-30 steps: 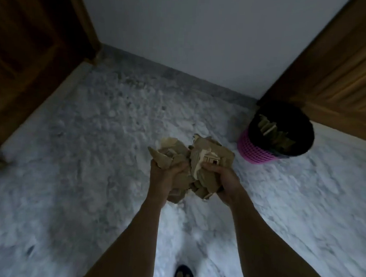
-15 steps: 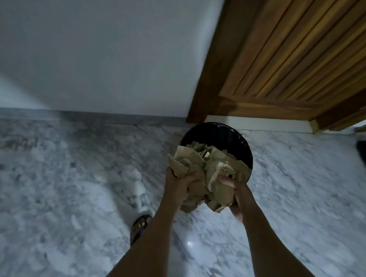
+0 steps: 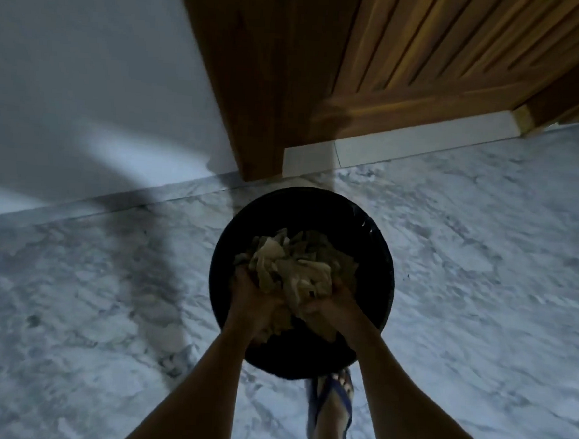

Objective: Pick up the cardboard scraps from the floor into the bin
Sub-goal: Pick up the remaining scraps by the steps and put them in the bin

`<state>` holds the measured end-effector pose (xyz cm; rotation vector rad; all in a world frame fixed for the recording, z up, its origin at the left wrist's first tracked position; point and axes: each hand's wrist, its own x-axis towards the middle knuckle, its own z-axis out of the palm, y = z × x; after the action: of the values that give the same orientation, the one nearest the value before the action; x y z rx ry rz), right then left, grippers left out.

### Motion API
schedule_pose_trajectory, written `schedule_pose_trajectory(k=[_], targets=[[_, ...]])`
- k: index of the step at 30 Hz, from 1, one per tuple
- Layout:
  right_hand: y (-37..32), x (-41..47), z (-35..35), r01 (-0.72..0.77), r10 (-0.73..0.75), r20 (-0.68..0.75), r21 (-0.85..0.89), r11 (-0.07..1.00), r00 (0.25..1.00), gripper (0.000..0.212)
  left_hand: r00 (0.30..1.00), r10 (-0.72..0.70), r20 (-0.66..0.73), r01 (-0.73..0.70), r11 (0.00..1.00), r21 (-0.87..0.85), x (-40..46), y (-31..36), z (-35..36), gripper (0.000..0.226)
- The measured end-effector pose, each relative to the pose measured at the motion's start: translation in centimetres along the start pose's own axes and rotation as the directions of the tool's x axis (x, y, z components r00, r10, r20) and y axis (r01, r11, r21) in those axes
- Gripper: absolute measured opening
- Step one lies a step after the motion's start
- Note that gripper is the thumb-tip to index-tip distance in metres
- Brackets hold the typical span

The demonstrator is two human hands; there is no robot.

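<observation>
A bundle of brown cardboard scraps (image 3: 292, 267) sits between my two hands, directly over the mouth of the round black bin (image 3: 377, 258). My left hand (image 3: 256, 302) grips the bundle from the left and my right hand (image 3: 330, 306) grips it from the right, fingers curled round the scraps. Both hands hover inside the bin's rim outline. The bin's inside below the scraps is dark and hidden.
The bin stands on a grey-white marble floor (image 3: 72, 308) near a wooden door frame (image 3: 256, 81) and wooden door (image 3: 426, 58). A white wall (image 3: 87, 71) runs to the left. My foot in a blue sandal (image 3: 330, 418) is just behind the bin.
I have moved up to the bin; the bundle, held before the bin's near edge earlier, now hangs over its middle. Both hands keep their hold.
</observation>
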<state>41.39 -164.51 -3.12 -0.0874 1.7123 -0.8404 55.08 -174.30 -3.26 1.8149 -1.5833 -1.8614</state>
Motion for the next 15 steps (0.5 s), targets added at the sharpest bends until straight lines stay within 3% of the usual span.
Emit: schedule_pose_trajectory(k=[1, 3, 4, 5, 8, 10, 12, 15], targets=[[1.4, 2.4, -0.3, -0.004, 0.003, -0.022, -0.03, 1.0, 1.0, 0.084, 0.998, -0.067, -0.001, 0.067, 0.998, 0.011, 1.3, -0.4, 0.8, 0.129], [2.7, 6.0, -0.9, -0.153, 0.151, -0.078, -0.023, 0.988, 0.985, 0.147, 0.984, -0.169, 0.064, 0.168, 0.985, 0.028, 3.8, -1.7, 2.4, 0.12], [3.6, 8.0, -1.2, -0.221, 0.22, -0.085, -0.004, 0.975, 0.972, 0.171, 0.977, -0.2, 0.078, 0.195, 0.979, 0.064, 5.1, -2.6, 3.1, 0.115], [3.6, 9.0, -1.4, -0.267, 0.266, -0.078, 0.0, 0.964, 0.961, 0.181, 0.972, -0.23, 0.048, 0.223, 0.968, 0.117, 6.1, -3.0, 3.6, 0.113], [4.2, 12.6, -1.1, -0.272, 0.265, -0.105, -0.057, 0.961, 0.958, 0.179, 0.967, -0.233, -0.105, 0.249, 0.951, 0.184, 8.8, -4.8, 4.7, 0.111], [4.4, 13.6, -0.6, -0.206, 0.199, -0.144, -0.035, 0.978, 0.969, 0.164, 0.956, -0.218, -0.197, 0.256, 0.946, 0.197, 9.3, -5.5, 5.3, 0.12], [4.0, 13.1, -0.7, -0.18, 0.182, -0.162, 0.031, 0.983, 0.97, 0.158, 0.962, -0.193, -0.194, 0.247, 0.919, 0.309, 9.0, -5.4, 5.2, 0.134], [3.2, 10.5, -1.8, -0.198, 0.2, -0.109, 0.033, 0.98, 0.974, 0.149, 0.948, -0.289, -0.131, 0.318, 0.859, 0.402, 7.8, -4.3, 4.5, 0.119]])
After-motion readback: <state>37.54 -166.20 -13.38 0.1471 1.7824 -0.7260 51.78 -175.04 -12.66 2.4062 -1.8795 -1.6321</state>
